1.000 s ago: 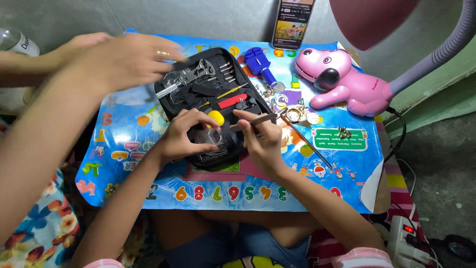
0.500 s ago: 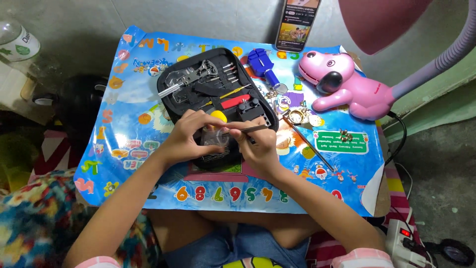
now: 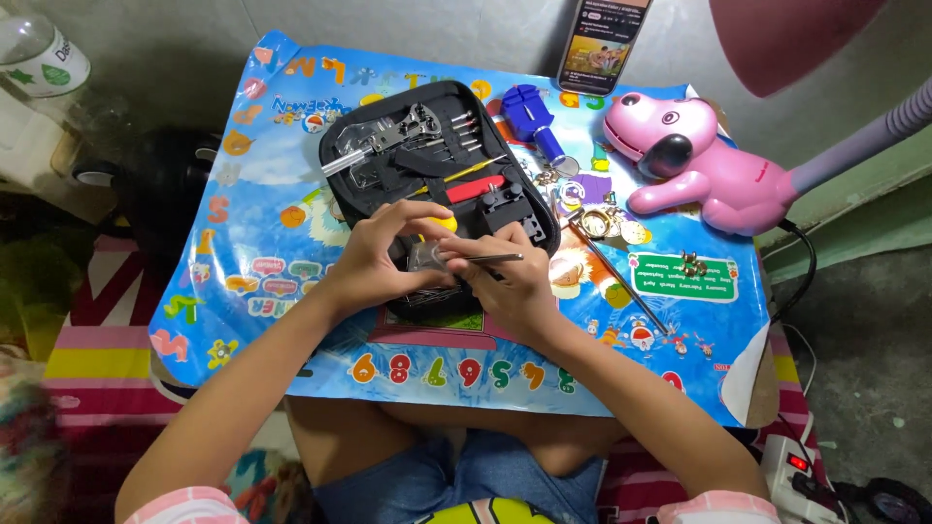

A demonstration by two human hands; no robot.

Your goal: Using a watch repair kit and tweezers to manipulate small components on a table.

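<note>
One black tool case (image 3: 388,146), one pink dog toy (image 3: 699,165), one phone (image 3: 602,39), two hands (image 3: 374,257).

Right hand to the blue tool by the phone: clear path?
Probably yes. The right hand holds a thin metal tool over the black tool case; the blue tool lies uncovered beyond the case's far right edge, nothing above it. The hand would need freeing first.

tool case (image 3: 388,146) mid-table (image 3: 243,320); dog toy (image 3: 699,165) right of it | phone (image 3: 607,44) behind

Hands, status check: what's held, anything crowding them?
Left hand cups small metal part. Right hand grips thin metal tool. Open black tool case directly beneath.
</note>
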